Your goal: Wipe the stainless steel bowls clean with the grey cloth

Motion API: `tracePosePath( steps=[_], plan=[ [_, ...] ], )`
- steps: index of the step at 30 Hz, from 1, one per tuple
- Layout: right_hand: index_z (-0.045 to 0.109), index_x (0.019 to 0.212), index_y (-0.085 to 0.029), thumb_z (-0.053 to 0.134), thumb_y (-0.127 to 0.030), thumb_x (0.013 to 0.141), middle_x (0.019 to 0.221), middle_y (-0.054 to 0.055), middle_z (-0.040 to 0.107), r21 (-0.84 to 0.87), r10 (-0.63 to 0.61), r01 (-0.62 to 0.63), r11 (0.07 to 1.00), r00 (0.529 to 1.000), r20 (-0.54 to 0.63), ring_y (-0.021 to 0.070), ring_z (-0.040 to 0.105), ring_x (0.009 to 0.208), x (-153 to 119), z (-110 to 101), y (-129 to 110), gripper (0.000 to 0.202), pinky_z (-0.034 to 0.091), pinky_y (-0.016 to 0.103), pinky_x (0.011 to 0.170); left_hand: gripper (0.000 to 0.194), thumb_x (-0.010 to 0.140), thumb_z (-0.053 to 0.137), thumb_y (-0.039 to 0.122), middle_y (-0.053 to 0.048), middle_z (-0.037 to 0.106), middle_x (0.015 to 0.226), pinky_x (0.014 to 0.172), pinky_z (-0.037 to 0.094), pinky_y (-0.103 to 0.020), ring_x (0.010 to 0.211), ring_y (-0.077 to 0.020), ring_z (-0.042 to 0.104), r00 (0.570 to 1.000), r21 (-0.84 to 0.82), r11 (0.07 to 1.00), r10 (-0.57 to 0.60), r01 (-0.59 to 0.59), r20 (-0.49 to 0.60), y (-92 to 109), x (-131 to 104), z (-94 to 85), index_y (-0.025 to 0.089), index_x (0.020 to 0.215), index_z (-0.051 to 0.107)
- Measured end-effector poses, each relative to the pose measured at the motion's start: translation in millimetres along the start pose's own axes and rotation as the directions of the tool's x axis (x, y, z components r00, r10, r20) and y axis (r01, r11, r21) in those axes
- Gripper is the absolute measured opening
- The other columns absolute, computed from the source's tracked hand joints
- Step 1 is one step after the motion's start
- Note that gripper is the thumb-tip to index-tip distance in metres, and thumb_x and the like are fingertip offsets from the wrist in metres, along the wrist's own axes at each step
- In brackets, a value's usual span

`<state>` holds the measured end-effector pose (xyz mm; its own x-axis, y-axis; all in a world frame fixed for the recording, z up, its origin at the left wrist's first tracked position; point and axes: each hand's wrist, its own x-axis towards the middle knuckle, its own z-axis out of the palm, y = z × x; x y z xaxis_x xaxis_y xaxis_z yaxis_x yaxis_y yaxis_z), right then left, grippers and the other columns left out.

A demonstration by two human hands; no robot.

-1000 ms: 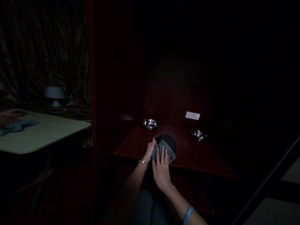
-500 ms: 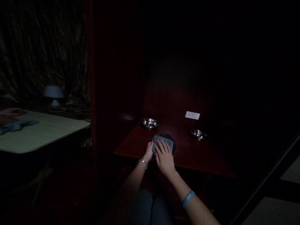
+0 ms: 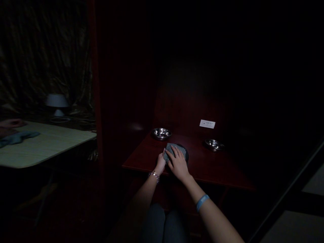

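Near the front edge of the red-brown table, a round dark bowl (image 3: 187, 156) is partly hidden by a grey-blue cloth (image 3: 170, 147) and my hands. My left hand (image 3: 161, 163) is closed at the bowl's left side, gripping its edge and touching the cloth; most of its fingers are hidden. My right hand (image 3: 178, 163) lies over the cloth with fingers stretched and spread, pressing it against the bowl. A shiny metal bowl (image 3: 161, 134) sits at the table's back left, and another metal bowl (image 3: 214, 145) is at the back right.
The red-brown table (image 3: 141, 158) meets dark red walls, with a white socket plate (image 3: 207, 124) at the back. Left of the partition stands a pale table (image 3: 55, 143) with a co-worker's hand (image 3: 11, 123), a blue cloth (image 3: 20, 137) and, behind it, a lamp (image 3: 57, 101).
My right hand and the cloth have shifted slightly up and left over the bowl, and the cloth's folds have changed. My left hand keeps its place at the side.
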<state>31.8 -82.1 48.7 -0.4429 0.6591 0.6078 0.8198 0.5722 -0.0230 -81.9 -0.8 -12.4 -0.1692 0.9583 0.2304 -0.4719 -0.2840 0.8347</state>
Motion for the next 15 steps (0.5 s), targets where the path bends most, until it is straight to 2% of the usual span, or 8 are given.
tracePosePath(
  steps=[4,9,15],
  plan=[
    [0.053,0.135,-0.027,0.056,-0.028,0.086,0.148,0.007,0.041,0.014,0.035,-0.035,0.999,0.999,0.031,0.0284,0.036,0.133,12,-11,-1,0.048,0.034,0.045,0.106,0.043,0.079,0.062,0.049,-0.010,0.074,0.084,0.083,0.049,-0.029,0.082,-0.0192,0.066,0.999,0.000,0.999,0.032,-0.032,-0.019,1,0,0.9,0.010,0.092,0.073],
    [0.062,0.125,-0.025,0.047,-0.036,0.093,0.138,0.008,0.051,0.004,0.090,-0.090,0.996,0.995,0.039,0.0276,0.041,0.125,21,-19,-5,0.036,0.036,0.044,0.102,0.046,0.072,0.066,0.050,-0.010,0.073,0.082,0.078,0.050,-0.029,0.077,-0.0179,0.065,0.998,0.037,0.999,0.022,-0.019,-0.065,-4,4,-1.4,0.009,0.091,0.072],
    [0.068,0.116,-0.025,0.040,-0.033,0.096,0.135,0.004,0.055,0.064,0.111,-0.112,0.992,0.994,0.022,0.0255,0.044,0.122,24,-20,-4,0.036,0.034,0.041,0.102,0.051,0.072,0.063,0.058,-0.007,0.072,0.075,0.072,0.049,-0.028,0.072,-0.0166,0.062,1.000,0.020,0.999,0.031,-0.031,-0.001,-14,12,-7.4,0.010,0.084,0.072]
  ],
)
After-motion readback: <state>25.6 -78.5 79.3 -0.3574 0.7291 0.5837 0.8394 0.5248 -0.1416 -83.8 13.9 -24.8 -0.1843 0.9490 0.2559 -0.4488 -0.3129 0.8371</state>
